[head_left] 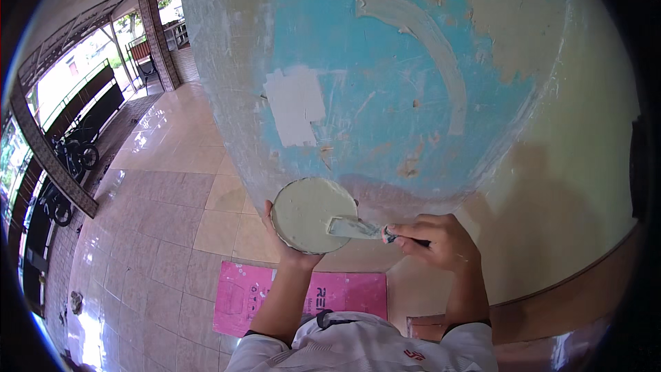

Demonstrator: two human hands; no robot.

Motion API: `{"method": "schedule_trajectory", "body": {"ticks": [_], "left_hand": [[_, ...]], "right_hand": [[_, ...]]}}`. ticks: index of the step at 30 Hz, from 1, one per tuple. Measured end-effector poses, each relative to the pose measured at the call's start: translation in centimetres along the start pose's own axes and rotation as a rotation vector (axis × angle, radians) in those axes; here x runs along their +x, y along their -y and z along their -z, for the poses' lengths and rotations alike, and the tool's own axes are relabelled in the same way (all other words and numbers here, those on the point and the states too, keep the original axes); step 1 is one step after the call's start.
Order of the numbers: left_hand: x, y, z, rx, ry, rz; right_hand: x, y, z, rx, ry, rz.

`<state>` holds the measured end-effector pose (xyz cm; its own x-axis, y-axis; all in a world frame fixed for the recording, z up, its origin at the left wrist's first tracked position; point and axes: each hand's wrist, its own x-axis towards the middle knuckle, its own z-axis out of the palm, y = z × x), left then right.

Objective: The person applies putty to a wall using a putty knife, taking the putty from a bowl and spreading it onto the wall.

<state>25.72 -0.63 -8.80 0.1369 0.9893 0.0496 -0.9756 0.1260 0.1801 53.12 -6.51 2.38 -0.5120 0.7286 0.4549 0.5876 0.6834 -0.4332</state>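
My left hand (288, 253) is wrapped round a round tub (273, 215) from below and the side. Pale greenish-grey filler (306, 207) fills the tub up to its rim. A putty knife (354, 228) is gripped by its handle in my right hand (444, 242), its smeared blade lying over the filler at the tub's right side. Beyond both hands stands a wall with flaking blue paint (385, 100). On the blue, a curved strip of filler (441, 52) runs down the right, and a whitish patch (296, 105) sits at the left.
Below my arms, a flattened pink cardboard sheet (354, 291) lies on the tiled floor (162, 224). A brown ledge (537, 320) runs along the lower right. A pillar (157, 34), a dark gate (82, 100) and a motorbike (72, 155) stand off to the left.
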Motion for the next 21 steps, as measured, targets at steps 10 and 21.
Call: {"method": "schedule_trajectory", "body": {"ticks": [10, 21], "left_hand": [[0.2, 0.0, -3.6, 0.041, 0.057, -0.007], [1.3, -1.0, -4.6, 0.059, 0.138, -0.027]], "right_hand": [[5.4, 0.1, 4.1, 0.052, 0.110, 0.013], [7.8, -0.3, 4.2, 0.007, 0.123, 0.142]]}}
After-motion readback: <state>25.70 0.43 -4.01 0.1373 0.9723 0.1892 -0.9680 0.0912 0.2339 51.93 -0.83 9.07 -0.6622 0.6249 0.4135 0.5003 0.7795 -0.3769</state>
